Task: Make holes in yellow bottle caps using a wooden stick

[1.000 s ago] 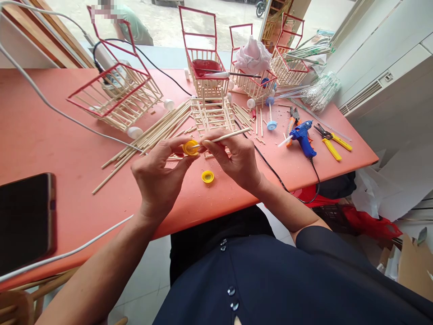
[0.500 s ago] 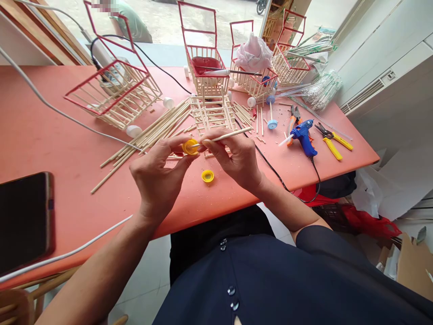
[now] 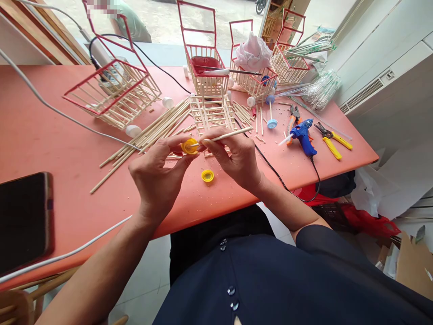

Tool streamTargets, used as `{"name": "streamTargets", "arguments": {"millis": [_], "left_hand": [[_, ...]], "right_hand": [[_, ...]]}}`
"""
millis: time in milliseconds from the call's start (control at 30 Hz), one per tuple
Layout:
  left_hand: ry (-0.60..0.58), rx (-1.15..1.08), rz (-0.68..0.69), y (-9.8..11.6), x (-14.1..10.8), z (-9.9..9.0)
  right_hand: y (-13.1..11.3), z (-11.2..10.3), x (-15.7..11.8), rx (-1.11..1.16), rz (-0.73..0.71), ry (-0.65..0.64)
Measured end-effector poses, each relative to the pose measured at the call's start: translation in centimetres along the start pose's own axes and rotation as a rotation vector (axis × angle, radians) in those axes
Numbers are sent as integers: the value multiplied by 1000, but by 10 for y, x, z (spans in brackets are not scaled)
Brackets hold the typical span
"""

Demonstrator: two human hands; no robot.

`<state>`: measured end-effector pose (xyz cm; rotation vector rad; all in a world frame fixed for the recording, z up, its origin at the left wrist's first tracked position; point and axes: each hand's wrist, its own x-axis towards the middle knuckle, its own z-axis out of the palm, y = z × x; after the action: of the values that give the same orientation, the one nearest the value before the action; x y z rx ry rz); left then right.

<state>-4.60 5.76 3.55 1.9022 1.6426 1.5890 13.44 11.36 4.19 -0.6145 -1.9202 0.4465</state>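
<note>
Between its thumb and fingers my left hand holds a yellow cap, its hollow side turned toward the stick. My right hand pinches a thin wooden stick, whose left end meets the inside of the cap. A second yellow cap lies on the pink table just below the hands. Behind my fingers stands a small wooden stick frame. A pile of long sticks lies to the left of it.
Red-rimmed stick carts stand along the back. At right lie a blue glue gun, orange-handled pliers and yellow-handled cutters. A phone is at far left. Cables cross the table. A person is outside.
</note>
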Motion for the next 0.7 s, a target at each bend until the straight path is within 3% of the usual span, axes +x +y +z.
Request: {"name": "streamTargets", "arguments": {"millis": [300,700], "left_hand": [[58,-30,18,-1,-2,6],[39,21,20,2,0,4]], "right_hand": [[0,0,0,22,-31,10],[0,0,1,45,-49,29]]}}
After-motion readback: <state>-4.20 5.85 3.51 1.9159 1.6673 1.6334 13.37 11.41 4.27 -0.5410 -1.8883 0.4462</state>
